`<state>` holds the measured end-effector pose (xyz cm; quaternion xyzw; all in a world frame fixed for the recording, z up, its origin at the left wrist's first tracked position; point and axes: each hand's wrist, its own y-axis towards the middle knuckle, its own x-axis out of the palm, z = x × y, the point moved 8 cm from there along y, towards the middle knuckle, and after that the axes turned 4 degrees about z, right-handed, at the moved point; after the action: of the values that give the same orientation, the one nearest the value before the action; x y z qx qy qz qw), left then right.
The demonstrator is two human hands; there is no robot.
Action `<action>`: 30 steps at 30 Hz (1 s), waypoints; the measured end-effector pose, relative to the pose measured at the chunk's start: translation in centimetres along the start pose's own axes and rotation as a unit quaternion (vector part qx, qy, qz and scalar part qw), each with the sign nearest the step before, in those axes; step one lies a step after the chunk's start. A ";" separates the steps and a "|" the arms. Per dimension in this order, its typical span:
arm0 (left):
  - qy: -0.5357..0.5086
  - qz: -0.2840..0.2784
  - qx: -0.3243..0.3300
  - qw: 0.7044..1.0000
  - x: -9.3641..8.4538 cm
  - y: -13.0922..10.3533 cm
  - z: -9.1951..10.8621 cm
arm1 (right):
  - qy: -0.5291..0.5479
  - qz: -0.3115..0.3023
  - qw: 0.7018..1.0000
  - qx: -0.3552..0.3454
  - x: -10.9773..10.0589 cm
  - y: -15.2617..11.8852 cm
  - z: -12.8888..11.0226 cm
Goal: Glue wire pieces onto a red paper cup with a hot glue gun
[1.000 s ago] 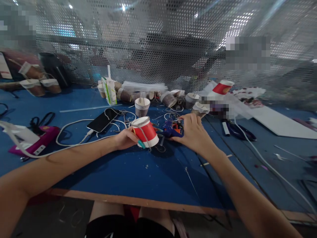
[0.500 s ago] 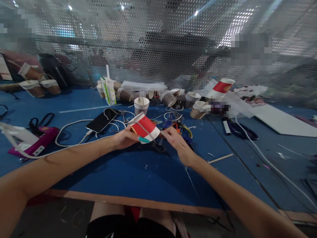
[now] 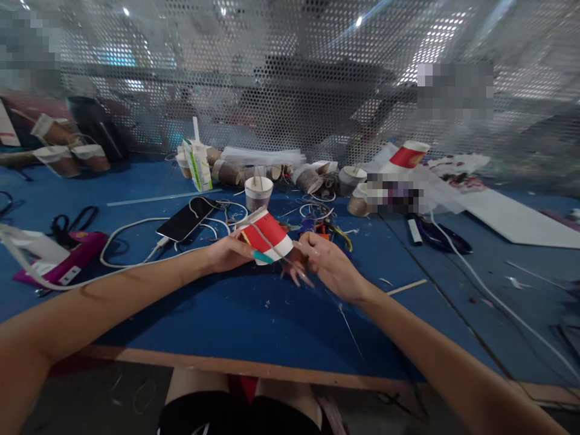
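Observation:
My left hand is closed around a red and white paper cup. The cup is tilted, its base pointing right, and a greyish strip runs along its side. Beside the base, my right hand has its thumb and forefinger pinched together; what lies between them is too small to make out. Its lower fingers are blurred by motion. A thin strand shows faintly below the cup. Behind stands an upright white cup with thin sticks in it. Pliers with yellow handles lie just past my right hand.
A phone with a white cable lies left, near a purple power strip. Several twine-wrapped cups and a drink carton line the back. A wooden stick and a white board are right. Perforated metal stands behind.
My right hand has shifted slightly right and its lower fingers have spread out beneath the cup's base, blurred. My left hand and the cup have hardly moved.

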<state>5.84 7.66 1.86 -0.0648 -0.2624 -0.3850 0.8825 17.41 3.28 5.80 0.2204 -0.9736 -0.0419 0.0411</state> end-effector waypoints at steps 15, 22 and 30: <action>0.003 -0.063 -0.050 0.997 0.5 -0.4 -0.8 | -0.127 0.446 0.878 -0.120 -9.9 -1.3 -1.7; -0.027 -0.034 -0.066 0.997 -0.1 -0.3 -1.2 | -0.201 0.390 0.842 -0.314 -6.6 -3.2 -5.8; 0.002 -0.058 -0.053 0.997 0.2 -0.2 -1.5 | -0.040 0.023 0.995 -0.091 0.9 -2.3 -2.3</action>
<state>6.49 6.88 0.66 -0.0955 -0.2429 -0.4487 0.8547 17.80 0.63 7.96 0.1913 -0.9715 -0.1378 0.0228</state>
